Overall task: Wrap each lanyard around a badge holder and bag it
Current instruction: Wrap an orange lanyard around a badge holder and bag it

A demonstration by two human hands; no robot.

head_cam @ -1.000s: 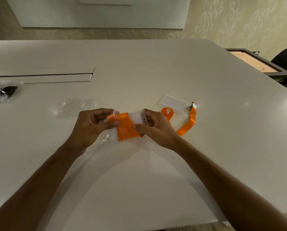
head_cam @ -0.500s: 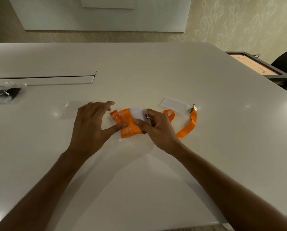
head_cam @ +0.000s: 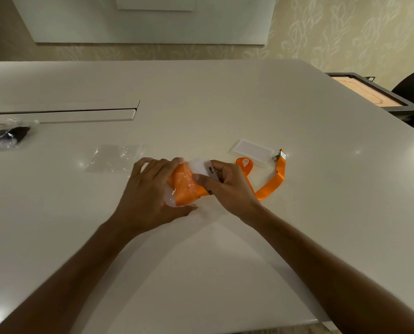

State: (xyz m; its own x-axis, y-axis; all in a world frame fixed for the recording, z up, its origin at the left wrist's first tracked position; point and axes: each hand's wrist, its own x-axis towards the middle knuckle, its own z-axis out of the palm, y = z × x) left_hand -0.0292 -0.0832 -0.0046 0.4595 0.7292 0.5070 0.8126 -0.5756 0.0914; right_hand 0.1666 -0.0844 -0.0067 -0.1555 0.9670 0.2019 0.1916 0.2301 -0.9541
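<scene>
A badge holder wrapped in an orange lanyard (head_cam: 185, 186) lies between my hands on the white table (head_cam: 225, 104), partly inside a clear plastic bag (head_cam: 171, 201). My left hand (head_cam: 148, 191) lies flat over the bag and the bundle's left side. My right hand (head_cam: 227, 186) pinches the bundle's right end, where the white holder and a metal clip show. To the right lie a second orange lanyard (head_cam: 271, 182) and a loose clear badge holder (head_cam: 251, 151).
An empty clear bag (head_cam: 115, 156) lies left of my hands. A bagged dark item (head_cam: 7, 136) sits at the far left edge, near a long slot (head_cam: 61, 113) in the table. A dark side table (head_cam: 374, 97) and a chair stand at the right.
My left hand has moved from pinching the bundle's left end to lying flat over it and the bag. The bundle now sits deeper in the bag, lower on the table.
</scene>
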